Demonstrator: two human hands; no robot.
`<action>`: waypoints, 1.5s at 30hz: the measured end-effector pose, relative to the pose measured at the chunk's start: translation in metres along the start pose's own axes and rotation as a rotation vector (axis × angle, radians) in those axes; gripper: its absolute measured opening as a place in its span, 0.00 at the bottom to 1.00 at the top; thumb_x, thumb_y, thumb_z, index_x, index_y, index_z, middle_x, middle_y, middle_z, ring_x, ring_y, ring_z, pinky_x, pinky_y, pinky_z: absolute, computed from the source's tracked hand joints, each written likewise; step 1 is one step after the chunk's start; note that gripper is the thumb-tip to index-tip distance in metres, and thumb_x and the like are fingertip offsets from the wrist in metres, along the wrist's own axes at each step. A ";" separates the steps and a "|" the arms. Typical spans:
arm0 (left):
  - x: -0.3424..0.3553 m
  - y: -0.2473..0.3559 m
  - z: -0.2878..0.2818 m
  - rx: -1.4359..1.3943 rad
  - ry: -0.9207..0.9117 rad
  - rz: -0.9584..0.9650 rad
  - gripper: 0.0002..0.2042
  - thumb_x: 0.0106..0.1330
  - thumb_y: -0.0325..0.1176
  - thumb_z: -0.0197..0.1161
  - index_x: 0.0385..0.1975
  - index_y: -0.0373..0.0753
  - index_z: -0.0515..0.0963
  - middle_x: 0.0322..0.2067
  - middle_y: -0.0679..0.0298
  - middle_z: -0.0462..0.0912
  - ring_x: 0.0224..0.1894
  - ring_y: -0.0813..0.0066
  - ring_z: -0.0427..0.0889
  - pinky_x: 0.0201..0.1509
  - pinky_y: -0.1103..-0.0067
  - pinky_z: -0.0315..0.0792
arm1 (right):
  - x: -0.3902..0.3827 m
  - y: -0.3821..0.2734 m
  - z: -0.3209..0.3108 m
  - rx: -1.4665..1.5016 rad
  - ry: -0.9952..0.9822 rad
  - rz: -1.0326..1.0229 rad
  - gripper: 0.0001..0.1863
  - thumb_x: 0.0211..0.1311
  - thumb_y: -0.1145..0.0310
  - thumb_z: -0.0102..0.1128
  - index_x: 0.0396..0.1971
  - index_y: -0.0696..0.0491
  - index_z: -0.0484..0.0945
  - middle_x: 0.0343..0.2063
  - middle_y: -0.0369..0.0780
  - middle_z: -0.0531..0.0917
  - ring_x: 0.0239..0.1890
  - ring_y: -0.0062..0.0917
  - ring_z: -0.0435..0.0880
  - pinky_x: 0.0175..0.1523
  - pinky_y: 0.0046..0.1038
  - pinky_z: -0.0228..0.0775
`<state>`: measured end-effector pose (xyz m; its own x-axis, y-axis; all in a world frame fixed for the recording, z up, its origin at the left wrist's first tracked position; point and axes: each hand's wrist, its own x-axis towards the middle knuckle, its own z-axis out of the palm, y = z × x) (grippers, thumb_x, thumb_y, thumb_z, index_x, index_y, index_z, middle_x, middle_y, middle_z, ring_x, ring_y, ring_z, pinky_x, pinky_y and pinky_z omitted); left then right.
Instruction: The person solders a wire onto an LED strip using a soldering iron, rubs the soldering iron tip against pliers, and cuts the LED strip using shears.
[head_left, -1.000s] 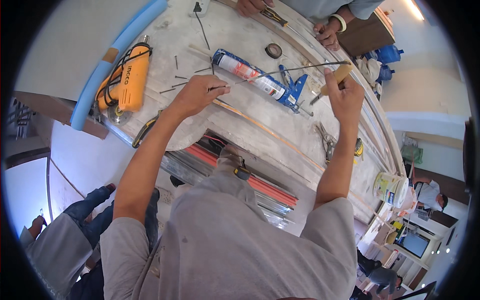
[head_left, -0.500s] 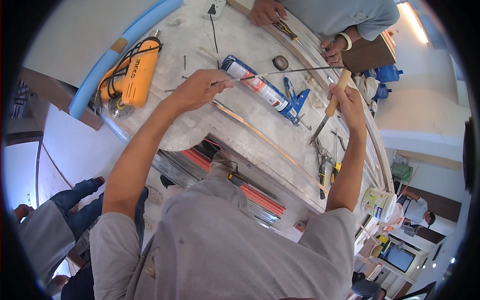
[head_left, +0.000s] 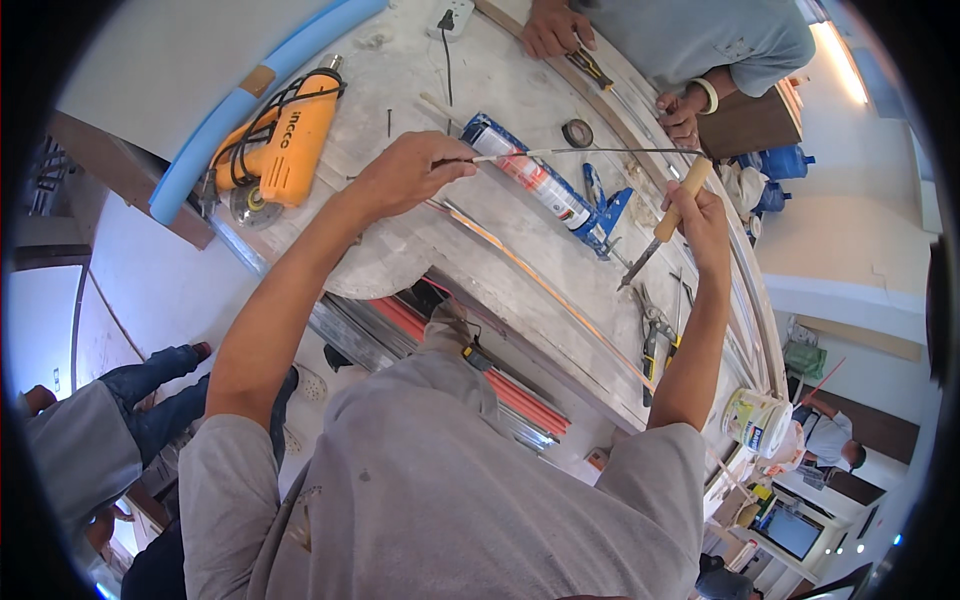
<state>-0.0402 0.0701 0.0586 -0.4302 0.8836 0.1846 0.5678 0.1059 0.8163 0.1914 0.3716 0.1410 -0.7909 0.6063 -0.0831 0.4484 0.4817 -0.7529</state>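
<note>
My right hand (head_left: 703, 225) is closed round the wooden handle of a soldering iron (head_left: 685, 200), its metal tip slanting down to the left just above the table. From the handle's top a thin dark cord (head_left: 610, 151) runs left to my left hand (head_left: 430, 170), whose thumb and fingers pinch its whitish end. Below the cord lies a blue caulking gun (head_left: 610, 215) with a sealant cartridge (head_left: 535, 180). Near the iron's tip rest metal snips (head_left: 652, 325) with black and yellow handles, partly behind my right forearm.
On the pale table are an orange heat gun (head_left: 300, 140), a roll of black tape (head_left: 577, 132), a screw (head_left: 389, 123), a long metal strip (head_left: 540, 272) and a power socket (head_left: 452, 18). Across it, a co-worker's hands (head_left: 550, 30) hold a screwdriver (head_left: 588, 66). A white bucket (head_left: 757, 420) stands right.
My view has shifted slightly, so the table things sit a little further right. Both my hands keep their holds on the cord and the soldering iron.
</note>
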 end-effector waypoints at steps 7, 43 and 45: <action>0.003 0.013 0.001 0.269 -0.008 0.032 0.16 0.64 0.43 0.62 0.44 0.38 0.82 0.28 0.56 0.82 0.33 0.62 0.78 0.39 0.72 0.71 | -0.007 0.003 0.003 -0.075 0.019 -0.099 0.20 0.63 0.56 0.58 0.21 0.58 0.79 0.16 0.33 0.76 0.21 0.15 0.71 0.28 0.24 0.63; -0.033 -0.028 -0.179 0.242 0.854 -0.167 0.23 0.63 0.36 0.64 0.58 0.38 0.72 0.44 0.59 0.81 0.46 0.71 0.80 0.51 0.76 0.75 | 0.041 -0.146 0.151 1.425 -0.353 -0.069 0.15 0.67 0.60 0.54 0.36 0.59 0.77 0.21 0.39 0.82 0.22 0.24 0.80 0.30 0.24 0.73; -0.075 -0.020 -0.188 -0.031 1.043 -0.249 0.22 0.64 0.38 0.63 0.55 0.36 0.73 0.41 0.61 0.81 0.42 0.73 0.79 0.47 0.77 0.73 | 0.028 -0.149 0.181 1.657 -0.365 0.017 0.16 0.67 0.60 0.54 0.40 0.60 0.76 0.25 0.40 0.82 0.25 0.24 0.80 0.33 0.26 0.73</action>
<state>-0.1510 -0.0839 0.1317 -0.9268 0.0112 0.3753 0.3695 0.2045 0.9065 0.0269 0.2027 0.1331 -0.9446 0.3236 -0.0548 -0.2406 -0.7964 -0.5549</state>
